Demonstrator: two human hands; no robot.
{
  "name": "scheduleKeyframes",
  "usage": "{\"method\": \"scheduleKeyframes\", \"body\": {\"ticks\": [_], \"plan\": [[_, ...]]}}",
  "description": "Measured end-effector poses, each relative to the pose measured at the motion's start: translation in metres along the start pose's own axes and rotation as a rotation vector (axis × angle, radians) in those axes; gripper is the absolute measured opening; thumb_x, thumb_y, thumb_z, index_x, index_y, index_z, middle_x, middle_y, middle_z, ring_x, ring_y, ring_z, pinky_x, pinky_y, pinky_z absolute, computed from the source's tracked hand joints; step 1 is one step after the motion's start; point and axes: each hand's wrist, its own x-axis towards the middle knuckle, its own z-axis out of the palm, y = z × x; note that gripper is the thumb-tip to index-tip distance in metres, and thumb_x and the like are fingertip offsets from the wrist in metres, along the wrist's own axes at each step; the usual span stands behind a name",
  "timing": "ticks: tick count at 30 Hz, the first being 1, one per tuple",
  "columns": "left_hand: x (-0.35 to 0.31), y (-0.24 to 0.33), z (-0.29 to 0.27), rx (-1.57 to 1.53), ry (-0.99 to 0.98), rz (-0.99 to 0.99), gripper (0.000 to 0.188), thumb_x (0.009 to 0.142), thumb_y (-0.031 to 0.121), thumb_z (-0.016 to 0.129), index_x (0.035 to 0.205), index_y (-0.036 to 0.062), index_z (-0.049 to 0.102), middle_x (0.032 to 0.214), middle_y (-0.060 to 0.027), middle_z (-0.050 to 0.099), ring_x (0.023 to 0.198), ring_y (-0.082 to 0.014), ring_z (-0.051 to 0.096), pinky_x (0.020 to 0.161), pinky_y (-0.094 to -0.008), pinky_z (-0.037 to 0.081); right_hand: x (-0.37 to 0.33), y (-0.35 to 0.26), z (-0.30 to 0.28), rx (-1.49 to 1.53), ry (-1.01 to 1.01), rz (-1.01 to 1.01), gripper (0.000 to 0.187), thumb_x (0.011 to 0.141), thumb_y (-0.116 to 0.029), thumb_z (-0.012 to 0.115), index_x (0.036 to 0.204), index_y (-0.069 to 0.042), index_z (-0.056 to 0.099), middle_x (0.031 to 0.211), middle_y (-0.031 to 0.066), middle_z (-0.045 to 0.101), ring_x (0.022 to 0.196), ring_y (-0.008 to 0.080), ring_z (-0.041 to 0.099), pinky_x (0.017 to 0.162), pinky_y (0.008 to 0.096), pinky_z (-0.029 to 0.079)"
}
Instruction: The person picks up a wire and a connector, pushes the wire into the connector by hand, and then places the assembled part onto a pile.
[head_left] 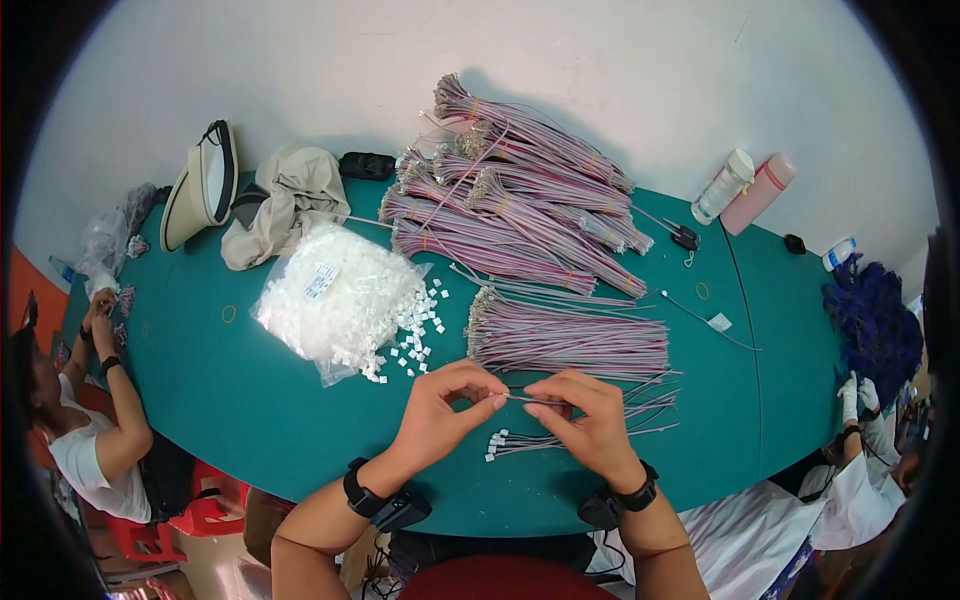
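Observation:
Close to the table's front, my left hand [440,408] pinches the tip of a thin grey wire [527,399]; whether a connector sits at that tip is hidden by the fingers. A short way along, the thumb and fingers of my right hand [590,415] are closed on the same wire. Just beneath the hands lie several wires with white connectors [497,441] on their left ends. Beyond them is a loose row of grey and pink wires [570,335]. Small white connector housings [408,348] are scattered left of that row, beside an opened clear bag [340,295] full of them.
Banded wire bundles [520,190] are heaped at the back of the green table [220,370]. A visor [205,185] and beige cloth [300,190] stand back left; two bottles [757,195] and keys [684,236] back right. People work at both ends, the right one by dark blue material [872,325].

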Motion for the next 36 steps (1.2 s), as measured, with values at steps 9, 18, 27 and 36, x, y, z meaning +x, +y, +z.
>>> {"method": "scheduleKeyframes", "body": {"ticks": [9,18,27,36], "plan": [[0.0006,0.0008,0.0011,0.028,-0.03,-0.009,0.013,0.082,-0.002,0.07,0.095,0.0,0.068,0.094,-0.0056,0.062,0.084,-0.0111,0.06,0.072,-0.0222,0.049,-0.001,-0.0005,0.0017,0.084,0.009,0.109,0.01,0.078,-0.001,0.072,0.088,-0.002,0.07,0.077,0.0051,0.066,0.064,0.0109,0.058,0.053,0.0222,0.044],[-0.0009,0.0013,-0.0001,-0.007,-0.042,-0.092,0.011,0.084,0.002,0.069,0.095,-0.0009,0.068,0.094,-0.0042,0.062,0.083,-0.0089,0.059,0.072,-0.0216,0.049,-0.0021,0.0024,0.0045,0.038,0.048,0.027,0.009,0.079,-0.001,0.071,0.088,-0.002,0.07,0.079,0.0064,0.067,0.066,0.0123,0.06,0.054,0.0228,0.046],[-0.0012,-0.0002,0.001,-0.064,-0.049,-0.105,0.01,0.086,0.007,0.069,0.092,0.0002,0.069,0.092,-0.0033,0.062,0.08,-0.0079,0.061,0.07,-0.022,0.049,-0.0017,0.0029,0.0012,0.122,-0.025,0.099,0.008,0.081,-0.002,0.069,0.088,0.0,0.069,0.075,0.0055,0.063,0.063,0.0113,0.056,0.055,0.0229,0.043],[-0.0009,0.001,0.0009,-0.013,-0.055,-0.061,0.008,0.085,0.006,0.069,0.09,-0.0004,0.067,0.09,-0.0037,0.062,0.079,-0.009,0.061,0.07,-0.0225,0.049,-0.0023,0.0014,0.0012,0.182,-0.079,0.204,0.008,0.082,-0.005,0.069,0.087,0.0,0.068,0.072,0.0034,0.06,0.059,0.0092,0.051,0.053,0.0229,0.04]]}}
